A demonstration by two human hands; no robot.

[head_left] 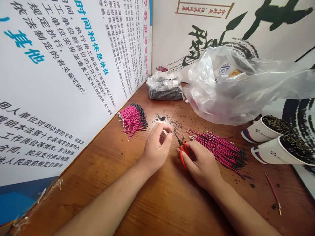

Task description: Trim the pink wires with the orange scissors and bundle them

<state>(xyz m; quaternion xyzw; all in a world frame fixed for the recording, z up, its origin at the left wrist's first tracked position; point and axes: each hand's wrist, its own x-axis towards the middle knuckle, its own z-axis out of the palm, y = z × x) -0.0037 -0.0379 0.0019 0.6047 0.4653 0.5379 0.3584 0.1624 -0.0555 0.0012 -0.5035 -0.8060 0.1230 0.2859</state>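
My right hand [203, 162] grips small scissors [183, 152] by their orange handles, with the dark blades pointing up and left. Close to the blade tips, my left hand [157, 144] is closed in a pinch of thumb and forefinger. A thin dark bit shows at that pinch, too small to name. Just right of the scissors lies a loose heap of pink wires [214, 146] with black ends. A second bundle of pink wires [133, 118], also black at one end, rests left of my left hand. Dark crumbs [172, 123] are scattered beyond my fingers.
Two paper cups [268, 149] full of dark bits lie tilted at the right. A large plastic bag [221, 88] and a smaller bag of black material [164, 87] stand at the back. One single wire [273, 193] lies front right. Printed panels [73, 65] border the table.
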